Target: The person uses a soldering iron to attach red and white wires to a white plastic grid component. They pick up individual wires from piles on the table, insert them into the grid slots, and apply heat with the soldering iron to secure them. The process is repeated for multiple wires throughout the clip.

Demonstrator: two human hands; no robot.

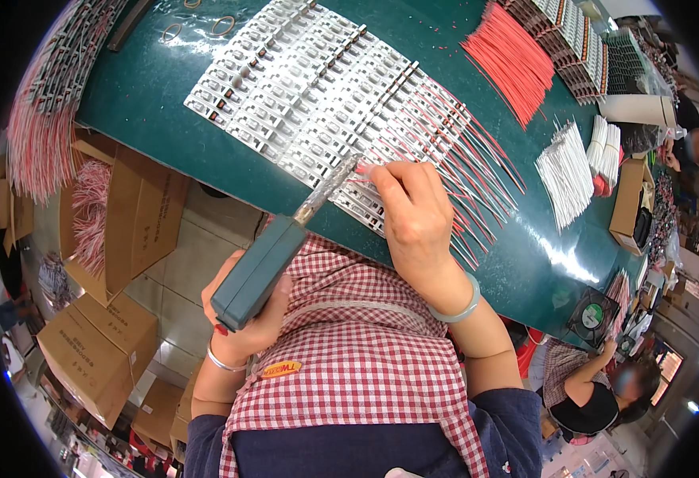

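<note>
My left hand [242, 319] is wrapped round a dark green soldering gun [258, 271]. Its metal barrel [326, 191] slants up and right to the near edge of a sheet of white, rectangular battery-holder-like parts [310, 95] set in rows. My right hand [413, 211] is closed in a pinch on a red wire [363, 169] right beside the barrel's tip; the exact contact point is too small to tell. Red and white wires [477, 183] fan out rightward from the sheet's right-hand rows, partly behind my right hand.
Bundles of red wires [513, 68] and white wires [564, 175] lie on the green table [509, 263] to the right. Stacked wired parts [55, 103] hang at the left. Cardboard boxes [99, 354] stand below left. A small fan [592, 315] and another person [604, 390] are at right.
</note>
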